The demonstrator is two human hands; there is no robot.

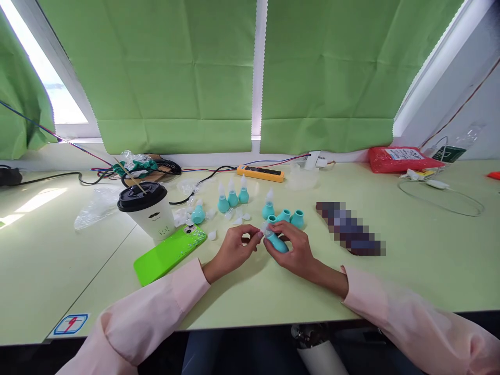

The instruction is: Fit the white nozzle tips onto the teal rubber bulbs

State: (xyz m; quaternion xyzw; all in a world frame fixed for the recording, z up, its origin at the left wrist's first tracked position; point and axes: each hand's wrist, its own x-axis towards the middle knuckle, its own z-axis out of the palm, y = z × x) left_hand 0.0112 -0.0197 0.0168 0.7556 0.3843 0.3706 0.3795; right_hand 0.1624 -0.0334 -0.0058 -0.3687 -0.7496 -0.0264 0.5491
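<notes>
My right hand grips a teal rubber bulb lying on its side just above the pale green table. The fingertips of my left hand pinch a small clear tip at the bulb's open end. Beyond my hands stand three teal bulbs with clear tips in a row, another tipped bulb, and open teal bulbs without tips. Loose clear tips lie scattered between them.
A lidded paper cup with a stick stands at left beside a bright green phone. Cables and a yellow power strip run along the back. A red package lies at far right, a blurred dark object right of my hands.
</notes>
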